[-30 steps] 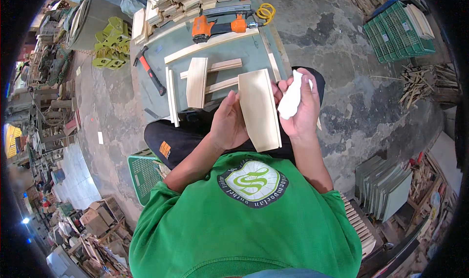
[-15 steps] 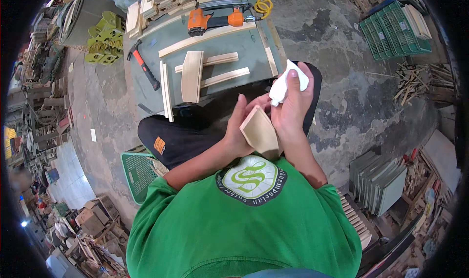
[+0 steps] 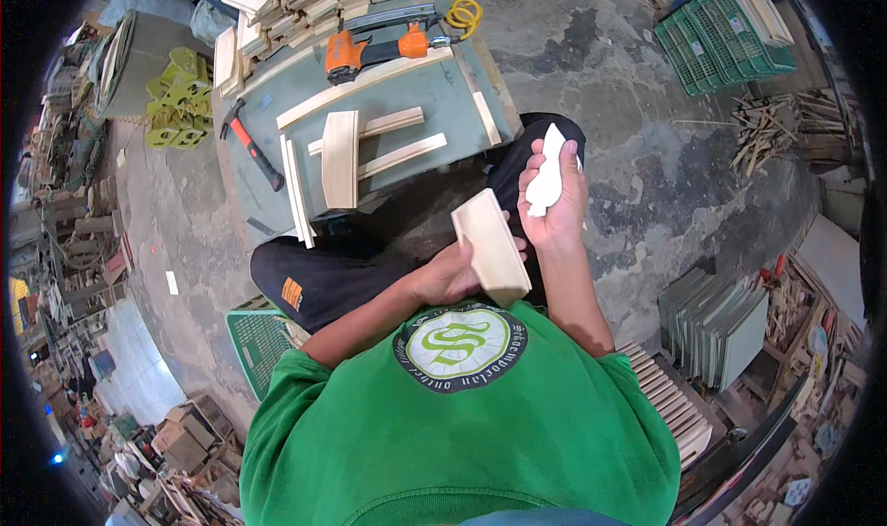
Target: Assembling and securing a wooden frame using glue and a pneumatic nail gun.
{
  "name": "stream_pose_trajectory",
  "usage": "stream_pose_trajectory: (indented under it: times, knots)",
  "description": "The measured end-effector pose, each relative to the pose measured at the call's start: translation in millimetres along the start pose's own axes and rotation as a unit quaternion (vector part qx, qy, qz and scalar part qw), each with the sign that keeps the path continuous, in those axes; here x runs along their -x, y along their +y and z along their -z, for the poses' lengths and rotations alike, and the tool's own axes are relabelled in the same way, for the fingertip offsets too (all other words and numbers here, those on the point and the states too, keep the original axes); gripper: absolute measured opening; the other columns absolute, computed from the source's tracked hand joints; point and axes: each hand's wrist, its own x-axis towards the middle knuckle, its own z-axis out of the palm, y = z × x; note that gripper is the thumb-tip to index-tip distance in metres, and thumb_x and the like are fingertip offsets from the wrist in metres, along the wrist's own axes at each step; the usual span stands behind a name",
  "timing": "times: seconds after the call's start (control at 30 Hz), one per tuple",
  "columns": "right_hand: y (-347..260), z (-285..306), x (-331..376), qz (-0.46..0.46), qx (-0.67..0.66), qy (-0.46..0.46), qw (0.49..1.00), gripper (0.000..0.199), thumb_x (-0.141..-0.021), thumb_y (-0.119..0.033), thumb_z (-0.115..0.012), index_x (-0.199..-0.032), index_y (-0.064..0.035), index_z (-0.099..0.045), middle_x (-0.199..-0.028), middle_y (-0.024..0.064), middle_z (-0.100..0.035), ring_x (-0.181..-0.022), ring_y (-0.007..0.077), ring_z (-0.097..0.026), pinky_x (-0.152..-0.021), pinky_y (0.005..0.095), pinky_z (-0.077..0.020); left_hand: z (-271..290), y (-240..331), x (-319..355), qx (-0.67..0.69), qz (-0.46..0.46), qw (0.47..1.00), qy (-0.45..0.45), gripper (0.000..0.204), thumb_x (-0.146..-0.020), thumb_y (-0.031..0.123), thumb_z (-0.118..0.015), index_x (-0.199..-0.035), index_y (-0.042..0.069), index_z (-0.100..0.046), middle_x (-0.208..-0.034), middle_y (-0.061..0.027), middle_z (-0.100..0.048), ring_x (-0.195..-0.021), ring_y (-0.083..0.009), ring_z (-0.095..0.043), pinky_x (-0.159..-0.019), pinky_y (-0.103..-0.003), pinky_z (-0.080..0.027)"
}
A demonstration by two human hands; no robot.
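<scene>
My left hand [image 3: 450,275] grips a pale wooden board [image 3: 491,246] by its lower edge and holds it tilted above my lap. My right hand [image 3: 552,203] is shut on a white folded cloth or paper [image 3: 546,170], raised just to the right of the board. The two hands are close together but the cloth is not touching the board. Ahead of me is a low green worktable [image 3: 416,92] with several wooden slats [image 3: 340,157] laid across one another.
An orange nail gun [image 3: 370,50] with a yellow coiled hose [image 3: 465,13] lies at the table's far side, a red-handled hammer [image 3: 252,147] at its left. Stacked wood blocks [image 3: 305,0] sit behind. Green crates [image 3: 725,32] stand far right, a green crate [image 3: 259,341] near left, boards [image 3: 716,318] at right.
The board has turned from flat and broad in front of me to a narrower tilted view in my left hand. My right hand with the white cloth lifted off it to the right.
</scene>
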Motion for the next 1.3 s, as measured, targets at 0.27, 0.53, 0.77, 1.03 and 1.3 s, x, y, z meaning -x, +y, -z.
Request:
stream_pose_trajectory:
  times: [0.27, 0.53, 0.77, 1.03, 1.3]
  knots:
    - [-8, -19, 19, 0.095, 0.112, 0.008, 0.989, 0.029, -0.091, -0.017, -0.073, -0.109, -0.0018, -0.058, -0.089, 0.0101, -0.069, -0.069, 0.0138, -0.064, -0.055, 0.0257, -0.0545, 18, 29, -4, -0.016, -0.084, 0.996, -0.010, 0.091, -0.094, 0.063, -0.051, -0.156, 0.009, -0.011, -0.123, -0.0168, -0.056, -0.118, -0.0329, -0.059, -0.104, -0.049, -0.045]
    - [-25, -56, 67, 0.205, 0.486, -0.132, 0.839, 0.023, -0.086, -0.011, -0.078, -0.102, 0.0021, -0.069, -0.089, 0.0099, -0.071, -0.074, 0.0102, -0.064, -0.066, 0.0236, -0.0505, -39, 84, 15, -0.276, -0.096, 0.955, 0.049, 0.108, -0.078, 0.042, -0.084, -0.153, 0.001, -0.019, -0.142, -0.0135, -0.045, -0.133, -0.0254, -0.047, -0.110, -0.042, -0.039]
    - [-21, -70, 68, 0.246, 0.514, -0.239, 0.786, 0.022, -0.085, -0.012, -0.079, -0.099, 0.0030, -0.071, -0.090, 0.0116, -0.073, -0.077, 0.0142, -0.068, -0.067, 0.0265, -0.0520, -52, 96, 21, -0.358, -0.042, 0.930, 0.078, 0.116, -0.068, 0.049, -0.089, -0.152, 0.000, -0.025, -0.143, -0.0102, -0.045, -0.131, -0.0193, -0.045, -0.108, -0.037, -0.037]
    - [-20, -68, 68, 0.251, 0.540, -0.229, 0.770, 0.018, -0.085, -0.010, -0.078, -0.094, 0.0034, -0.071, -0.088, 0.0104, -0.073, -0.075, 0.0117, -0.067, -0.065, 0.0246, -0.0502, -48, 94, 17, -0.393, -0.053, 0.916, 0.057, 0.115, -0.067, 0.052, -0.089, -0.150, 0.000, -0.030, -0.140, -0.0104, -0.045, -0.130, -0.0200, -0.046, -0.108, -0.037, -0.037]
    - [-19, -60, 66, 0.267, 0.559, -0.223, 0.753, 0.013, -0.085, -0.006, -0.076, -0.092, 0.0031, -0.071, -0.081, 0.0095, -0.071, -0.071, 0.0115, -0.066, -0.062, 0.0250, -0.0494, -48, 100, 16, -0.426, -0.093, 0.897, 0.067, 0.119, -0.064, 0.049, -0.092, -0.150, -0.003, -0.028, -0.139, -0.0118, -0.048, -0.129, -0.0200, -0.047, -0.109, -0.037, -0.036]
